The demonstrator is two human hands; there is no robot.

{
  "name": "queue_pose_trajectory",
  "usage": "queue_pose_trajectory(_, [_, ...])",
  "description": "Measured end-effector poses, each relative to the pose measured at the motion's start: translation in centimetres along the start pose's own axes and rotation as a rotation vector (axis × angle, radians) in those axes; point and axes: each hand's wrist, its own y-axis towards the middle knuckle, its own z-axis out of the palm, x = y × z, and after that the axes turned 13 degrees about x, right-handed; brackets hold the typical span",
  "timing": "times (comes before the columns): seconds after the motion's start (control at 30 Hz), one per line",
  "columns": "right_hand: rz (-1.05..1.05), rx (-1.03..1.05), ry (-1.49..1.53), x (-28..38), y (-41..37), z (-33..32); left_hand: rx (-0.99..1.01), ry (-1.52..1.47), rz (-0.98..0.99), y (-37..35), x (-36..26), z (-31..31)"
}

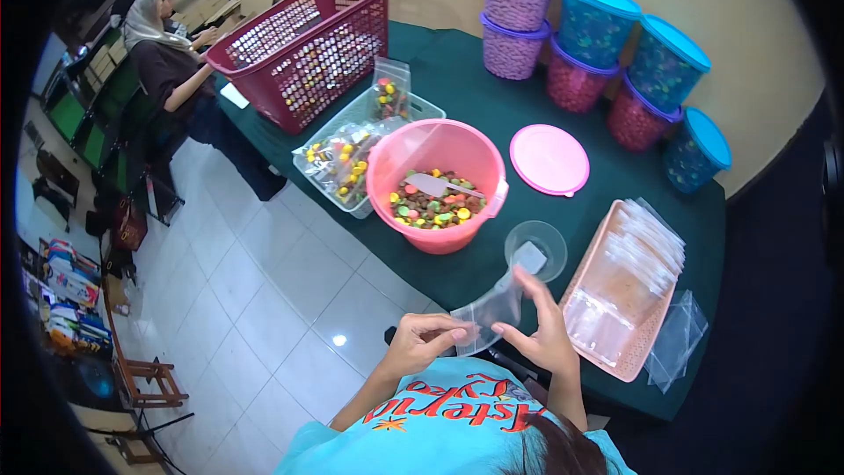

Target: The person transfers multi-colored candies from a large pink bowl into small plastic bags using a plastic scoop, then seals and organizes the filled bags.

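Observation:
A clear plastic bag (491, 310) is stretched between my two hands, near the front edge of the table. My left hand (422, 345) pinches its lower left corner between thumb and fingers. On the other side, my right hand (543, 334) grips the bag's right edge, index finger raised along it. Just beyond stands a clear round bowl (556, 246) with small white packets in it. A pink bucket (440, 242) holds colourful candies (431, 214) and a whitish scoop (429, 184). To the right, a peach tray (576, 277) carries a stack of clear bags (642, 251).
A pale basket (428, 107) of candy-filled bags (343, 158) sits behind the bucket, beside a burgundy basket (299, 70). A pink lid (549, 160) lies on the green table. Stacked tubs (598, 26) line the wall. Another person (167, 57) is at the far left.

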Motion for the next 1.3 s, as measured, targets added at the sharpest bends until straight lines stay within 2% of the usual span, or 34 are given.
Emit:
queue_pose_trajectory(0.03, [-0.068,-0.172,-0.194,0.8,1.0,1.0,-0.078,0.024,0.031,-0.3,-0.4,-0.7])
queue_pose_trajectory(0.1, [-0.104,-0.277,-0.217,2.2,2.3,3.7,-0.153,0.058,0.044,-1.3,-0.4,-2.6])
queue_pose_trajectory(0.17, [-0.241,-0.109,-0.073,3.6,3.6,5.9,-0.252,0.165,0.154,-2.2,-1.1,-4.5])
queue_pose_trajectory(0.2, [-0.239,-0.003,0.078,4.4,4.5,7.2,-0.257,0.169,0.154,-2.6,-1.5,-5.4])
queue_pose_trajectory(0.27, [-0.269,0.111,0.131,5.9,6.4,8.9,-0.265,0.193,0.258,-3.5,-2.5,-7.1])
queue_pose_trajectory(0.33, [-0.255,0.148,0.147,6.5,8.0,10.6,-0.270,0.208,0.309,-4.3,-3.2,-9.1])
queue_pose_trajectory(0.4, [-0.317,0.205,0.178,6.7,9.5,11.9,-0.194,0.411,0.348,-5.2,-3.7,-11.0])
queue_pose_trajectory(0.57, [-0.412,0.220,0.229,7.6,12.8,14.1,-0.213,0.541,0.348,-6.2,-5.4,-15.5])
queue_pose_trajectory(0.63, [-0.306,0.139,0.300,7.4,13.2,15.4,-0.201,0.552,0.346,-6.3,-5.4,-16.7])
queue_pose_trajectory(0.7, [-0.301,0.091,0.208,7.8,13.8,15.9,-0.148,0.578,0.355,-5.9,-4.9,-17.3])
queue_pose_trajectory(0.8, [-0.377,-0.141,0.040,8.6,14.8,16.3,-0.067,0.538,0.314,-4.8,-6.4,-17.6])
queue_pose_trajectory(0.97, [-0.410,-0.321,-0.047,7.6,16.6,15.4,0.106,0.471,0.269,-2.4,-7.7,-18.6])
queue_pose_trajectory(1.1, [-0.404,-0.156,-0.022,7.5,18.1,13.7,0.105,0.535,0.332,-0.3,-7.7,-19.1])
queue_pose_trajectory(1.17, [-0.307,0.062,0.035,7.3,19.1,13.0,0.107,0.588,0.348,0.0,-8.0,-19.8])
queue_pose_trajectory(1.23, [-0.327,0.073,0.085,7.0,20.1,12.6,0.112,0.639,0.364,0.6,-8.4,-20.2])
queue_pose_trajectory(1.3, [-0.194,0.197,0.187,7.0,20.4,11.8,-0.040,0.888,0.509,1.3,-9.4,-20.1])
